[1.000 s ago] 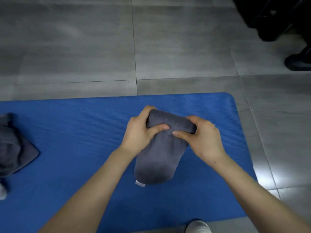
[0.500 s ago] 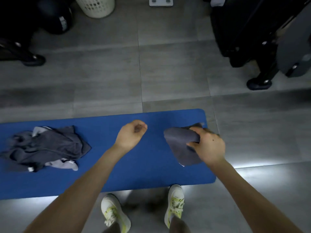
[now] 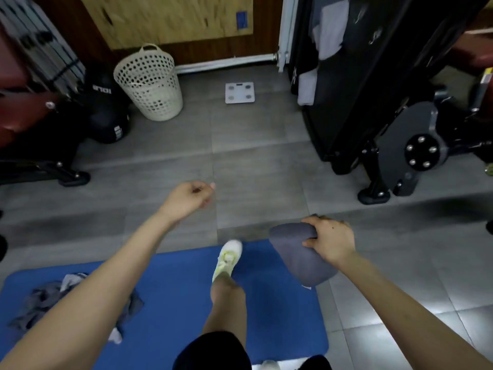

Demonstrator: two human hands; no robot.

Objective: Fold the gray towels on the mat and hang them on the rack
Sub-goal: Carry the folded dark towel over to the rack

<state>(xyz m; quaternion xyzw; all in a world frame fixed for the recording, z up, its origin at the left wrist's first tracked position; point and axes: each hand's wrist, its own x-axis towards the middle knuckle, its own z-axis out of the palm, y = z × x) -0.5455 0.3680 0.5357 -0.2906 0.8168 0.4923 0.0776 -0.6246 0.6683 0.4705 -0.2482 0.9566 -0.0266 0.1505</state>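
Observation:
My right hand (image 3: 329, 243) grips a folded gray towel (image 3: 298, 256), which hangs in the air above the right end of the blue mat (image 3: 173, 279). My left hand (image 3: 188, 198) is held out over the tiled floor with its fingers curled loosely and nothing in it. A heap of crumpled gray towels (image 3: 42, 300) lies at the mat's left end, partly hidden by my left forearm. My foot in a white shoe (image 3: 229, 256) is stepping on the mat's far edge. Light cloths (image 3: 329, 28) hang on the black frame at the upper right.
A white perforated laundry basket (image 3: 150, 84) stands at the back left beside a black punching-bag base (image 3: 106, 113). A white scale (image 3: 239, 92) lies on the floor by the wall. Black gym machines (image 3: 386, 108) fill the right; a bench frame (image 3: 40, 145) sits left.
I have stood up from the mat. My left hand let go of the folded towel, my right hand lifted it off the mat, and the view rose toward the wall.

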